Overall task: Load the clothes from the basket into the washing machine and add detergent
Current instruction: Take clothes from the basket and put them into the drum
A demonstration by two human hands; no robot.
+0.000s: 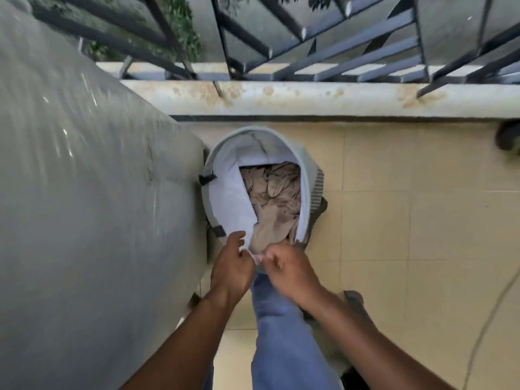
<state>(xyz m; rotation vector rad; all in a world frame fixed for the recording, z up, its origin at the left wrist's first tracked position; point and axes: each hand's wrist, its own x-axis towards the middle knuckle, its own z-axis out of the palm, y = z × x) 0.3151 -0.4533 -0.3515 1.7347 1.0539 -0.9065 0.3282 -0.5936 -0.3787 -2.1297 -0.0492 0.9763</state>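
Both my hands are at the near rim of the basket (222, 153), which stands on the floor tiles (394, 220) just beside the covered washing machine (84, 192). My left hand (232, 266) pinches the white lining at the rim, and my right hand (284, 266) is curled there too, but I cannot tell if it holds the lining or the beige clothes (274, 192) inside. I think the soft basket may fold or tip if I pull only the lining, and clothes could fall on the floor. The machine is under its cover, so it must be opened first. I can read no brand, label or writing anywhere.
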